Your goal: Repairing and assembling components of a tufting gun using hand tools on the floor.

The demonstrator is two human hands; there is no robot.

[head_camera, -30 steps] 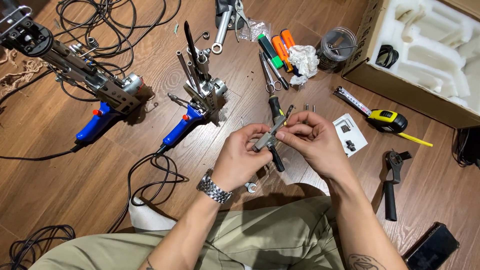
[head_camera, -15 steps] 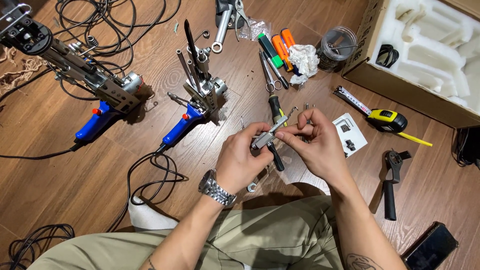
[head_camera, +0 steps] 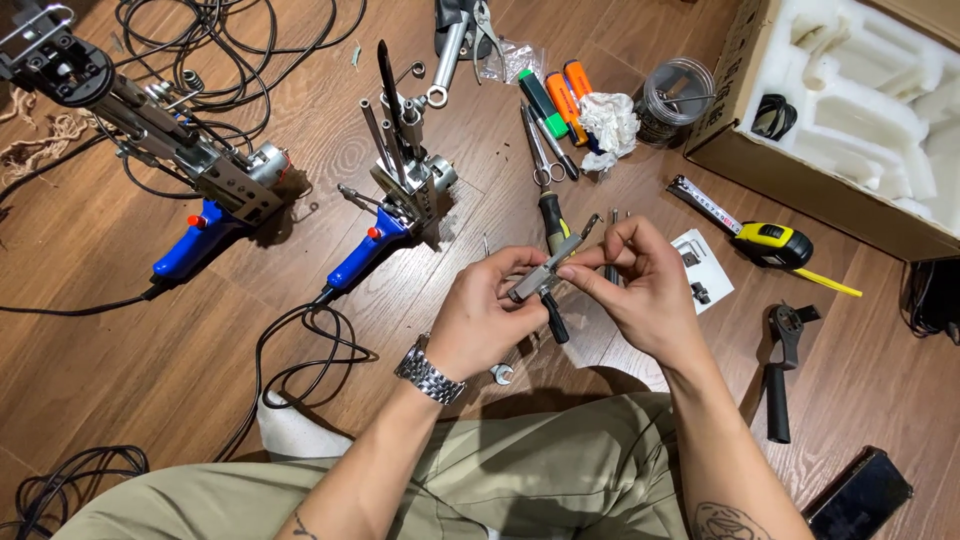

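Hands pinch one metal part over floor

Two blue-handled power tools (head_camera: 400,215) lie on the wooden floor (head_camera: 150,370). One small grey metal part (head_camera: 545,272) sits between the hands, left hand (head_camera: 485,320) and right hand (head_camera: 640,290) both gripping it with fingertips.

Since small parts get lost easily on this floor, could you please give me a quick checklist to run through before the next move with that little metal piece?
1. Metal part held at both ends by left hand and right hand: ok.
2. Part held above the wooden floor, not resting on it: ok.
3. Screwdriver lying just beyond the hands: ok.
4. Small wrench near the left wrist: ok.
5. Loose black cable lying apart from the hands: ok.
6. Any screw in the part seated: cannot tell.
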